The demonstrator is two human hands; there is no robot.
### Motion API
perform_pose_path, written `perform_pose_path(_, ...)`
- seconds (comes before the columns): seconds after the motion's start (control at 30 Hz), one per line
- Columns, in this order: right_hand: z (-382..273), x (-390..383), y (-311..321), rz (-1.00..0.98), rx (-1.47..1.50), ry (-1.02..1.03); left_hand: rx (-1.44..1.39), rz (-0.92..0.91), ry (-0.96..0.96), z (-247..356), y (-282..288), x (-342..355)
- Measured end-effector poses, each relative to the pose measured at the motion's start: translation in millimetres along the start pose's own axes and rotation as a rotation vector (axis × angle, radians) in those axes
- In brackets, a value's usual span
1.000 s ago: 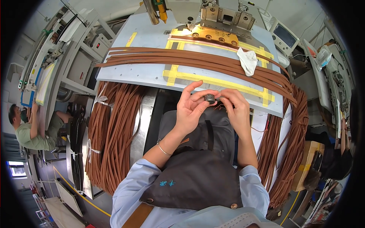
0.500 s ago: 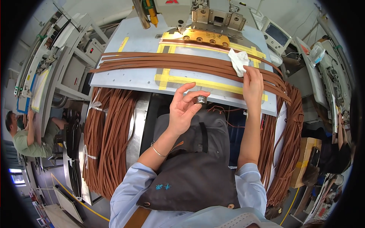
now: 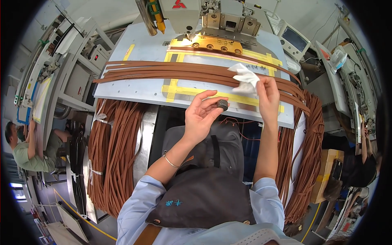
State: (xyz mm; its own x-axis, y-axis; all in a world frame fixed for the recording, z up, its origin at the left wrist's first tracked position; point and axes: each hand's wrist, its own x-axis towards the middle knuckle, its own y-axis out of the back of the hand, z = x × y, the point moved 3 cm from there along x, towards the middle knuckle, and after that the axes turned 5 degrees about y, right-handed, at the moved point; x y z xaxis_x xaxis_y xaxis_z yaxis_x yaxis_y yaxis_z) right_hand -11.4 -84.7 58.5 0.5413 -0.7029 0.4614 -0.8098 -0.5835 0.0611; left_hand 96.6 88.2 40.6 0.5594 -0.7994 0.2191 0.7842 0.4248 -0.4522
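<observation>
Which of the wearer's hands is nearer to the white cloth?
Right. The right hand pinches the white cloth at its right edge; the left hand, holding a dark cylinder, is apart from it, lower in view and to the left.

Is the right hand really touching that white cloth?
Touching. The head view shows it plainly: the right hand is pinching the white cloth at its right edge.
</observation>
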Motion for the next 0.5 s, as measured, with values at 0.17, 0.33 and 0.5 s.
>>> perform_pose_path(0.17,-36,-37,-31,-0.137,0.108,0.029,0.108,-0.005,-0.008,3,-11,1)
perform_pose_path(0.33,-57,-40,-40,-0.228,-0.107,0.244,0.08,-0.034,-0.051,8,-16,-5)
perform_pose_path(0.5,-66,-45,-42,-0.235,-0.163,0.325,0.022,-0.009,-0.037,11,-19,-10)
